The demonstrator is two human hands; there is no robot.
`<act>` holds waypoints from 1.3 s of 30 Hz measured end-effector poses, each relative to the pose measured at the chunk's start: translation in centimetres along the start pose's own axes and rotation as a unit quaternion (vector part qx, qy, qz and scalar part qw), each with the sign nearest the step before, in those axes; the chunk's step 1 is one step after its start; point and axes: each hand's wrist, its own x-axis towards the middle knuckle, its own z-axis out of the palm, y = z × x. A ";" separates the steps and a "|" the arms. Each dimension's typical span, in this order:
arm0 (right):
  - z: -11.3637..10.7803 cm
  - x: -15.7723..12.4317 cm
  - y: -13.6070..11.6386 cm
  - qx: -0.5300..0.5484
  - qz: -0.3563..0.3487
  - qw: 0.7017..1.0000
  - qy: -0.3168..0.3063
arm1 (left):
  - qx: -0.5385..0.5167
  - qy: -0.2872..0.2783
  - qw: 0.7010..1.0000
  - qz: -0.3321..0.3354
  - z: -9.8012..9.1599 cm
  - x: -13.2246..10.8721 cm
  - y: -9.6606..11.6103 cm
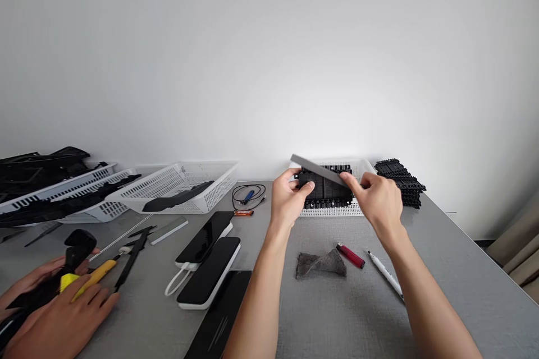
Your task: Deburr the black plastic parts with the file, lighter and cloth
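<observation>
My left hand [290,196] grips the left end of a black plastic part [322,190], its thumb resting on the flat face. The part has toothed, clip-like edges and is raised in front of a white basket [332,212]. My right hand [379,199] is closed round the lower end of a flat grey bar [315,168], which slants up to the left across the part's upper edge. Whether the bar touches the part I cannot tell. Below lie a crumpled dark grey cloth [320,265], a red lighter [351,256] and a white marker pen [385,275].
Similar black parts [398,179] are stacked at the right. Phones on white power banks [209,272] and a black tablet-like slab [221,314] lie left of my arms. Further left, a co-worker's hands [63,314] hold a yellow-handled tool [95,277] beside baskets [210,190] of black parts.
</observation>
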 end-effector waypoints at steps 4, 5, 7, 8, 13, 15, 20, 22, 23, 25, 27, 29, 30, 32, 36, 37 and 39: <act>0.8 -0.5 -1.2 -0.014 -0.012 1.000 -0.007 | -0.013 -0.013 1.000 0.008 0.0 -0.2 0.3; 0.8 -0.3 -0.8 -0.012 -0.010 1.000 -0.005 | -0.018 -0.005 1.000 0.003 -0.2 -0.2 0.5; 0.7 0.3 0.5 -0.006 0.003 1.000 -0.001 | -0.030 0.014 0.999 -0.009 -0.5 0.0 0.6; 0.5 0.7 1.2 -0.006 0.012 1.000 0.002 | -0.036 0.023 0.999 -0.012 -0.6 0.1 0.7; -0.5 1.4 2.4 -0.001 0.035 0.999 0.018 | -0.030 0.028 0.999 -0.011 -0.6 0.3 0.5; -0.4 0.9 1.2 0.005 0.020 1.000 0.014 | -0.017 0.016 1.000 -0.009 -0.3 0.1 0.4; 0.8 -0.3 -0.9 0.006 -0.010 1.000 0.003 | -0.016 -0.018 1.000 0.000 0.2 -0.4 0.7; 1.1 0.1 -0.3 0.012 -0.001 1.000 0.003 | -0.016 -0.005 1.000 -0.003 0.0 -0.4 0.8; 1.0 0.4 0.3 0.016 0.006 1.000 0.004 | -0.016 0.004 1.000 -0.005 -0.1 -0.3 0.8; 0.8 1.1 1.7 0.019 0.027 0.999 0.007 | -0.014 0.017 1.000 -0.003 -0.4 -0.1 0.7; 0.4 1.7 2.6 0.020 0.047 0.999 0.012 | -0.006 0.025 1.000 0.001 -0.5 0.1 0.5; 0.0 1.7 2.5 0.032 0.055 0.998 0.013 | 0.010 0.027 1.000 0.002 -0.5 0.1 0.3; -0.1 1.5 2.1 0.039 0.052 0.998 0.009 | 0.016 0.025 1.000 0.002 -0.4 0.1 0.3; -0.2 1.0 0.8 0.048 0.038 0.998 -0.005 | 0.018 0.015 1.000 -0.002 -0.1 0.0 0.3; 0.3 0.3 -0.7 0.034 0.020 0.999 -0.021 | -0.009 0.001 1.000 -0.008 0.0 -0.3 0.8; 0.3 0.4 -0.5 0.030 0.024 0.999 -0.021 | -0.015 0.003 1.000 -0.006 -0.1 -0.3 0.9; 0.3 1.0 0.6 0.024 0.042 0.999 -0.020 | -0.020 0.013 1.000 -0.002 -0.4 -0.2 1.1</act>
